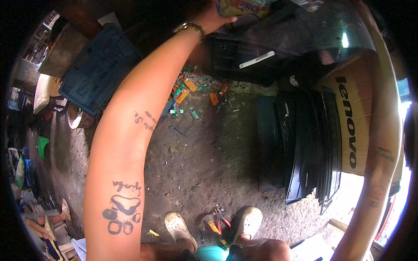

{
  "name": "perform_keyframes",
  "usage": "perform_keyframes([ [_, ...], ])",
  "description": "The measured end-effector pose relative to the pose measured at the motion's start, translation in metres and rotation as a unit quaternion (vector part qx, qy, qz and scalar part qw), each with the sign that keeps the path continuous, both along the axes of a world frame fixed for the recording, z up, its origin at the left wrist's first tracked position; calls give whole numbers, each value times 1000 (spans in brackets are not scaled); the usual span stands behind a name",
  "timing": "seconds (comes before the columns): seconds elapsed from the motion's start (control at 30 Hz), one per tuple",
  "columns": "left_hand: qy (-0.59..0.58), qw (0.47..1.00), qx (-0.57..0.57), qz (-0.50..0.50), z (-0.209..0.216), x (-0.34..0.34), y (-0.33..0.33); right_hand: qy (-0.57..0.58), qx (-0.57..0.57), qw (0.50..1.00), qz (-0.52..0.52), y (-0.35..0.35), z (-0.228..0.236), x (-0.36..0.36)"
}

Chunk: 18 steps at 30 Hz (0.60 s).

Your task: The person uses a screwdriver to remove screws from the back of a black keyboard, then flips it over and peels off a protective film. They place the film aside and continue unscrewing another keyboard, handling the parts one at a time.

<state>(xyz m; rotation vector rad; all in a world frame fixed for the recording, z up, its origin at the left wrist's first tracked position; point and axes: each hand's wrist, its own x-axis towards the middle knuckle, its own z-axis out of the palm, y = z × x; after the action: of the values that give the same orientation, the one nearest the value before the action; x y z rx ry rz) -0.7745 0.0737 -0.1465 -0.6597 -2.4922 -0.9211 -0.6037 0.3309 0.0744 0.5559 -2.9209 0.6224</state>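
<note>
My left arm reaches up to the top edge, a beaded bracelet at its wrist. The left hand (213, 18) is partly cut off there, its thumb pointing right and its fingers bent. It meets a yellow and green printed packet or sack (248, 8); whether it grips this or a dark panel edge, I cannot make out. A large dark glossy sheet (305, 37) with a bright reflection spreads between my arms. My right arm runs up the right side, and its hand lies beyond the top edge. A black panel with a white strip (257, 59) lies below the sheet.
Black flat panels (300, 148) stand stacked beside a cardboard box (355, 126) at right. Green and orange scraps (187, 91) litter the floor. Pliers with red handles (222, 217) lie between my feet. A dark blue tool case (100, 67) stands left, near a green cup (43, 147).
</note>
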Motion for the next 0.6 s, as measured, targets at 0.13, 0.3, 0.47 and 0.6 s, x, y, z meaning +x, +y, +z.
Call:
perform_keyframes([
  [0.13,-195,974,90,-69,-2,-27,43,36,8,999,-29,33,-8,-24],
  [0.3,-188,976,81,-79,-2,-22,97,75,27,994,-69,74,-20,-48],
  [0.47,-157,984,54,-66,-4,-5,138,107,50,987,-111,110,-31,-63],
  [0.6,-124,992,25,-21,4,-15,132,139,75,977,-141,135,-41,-72],
])
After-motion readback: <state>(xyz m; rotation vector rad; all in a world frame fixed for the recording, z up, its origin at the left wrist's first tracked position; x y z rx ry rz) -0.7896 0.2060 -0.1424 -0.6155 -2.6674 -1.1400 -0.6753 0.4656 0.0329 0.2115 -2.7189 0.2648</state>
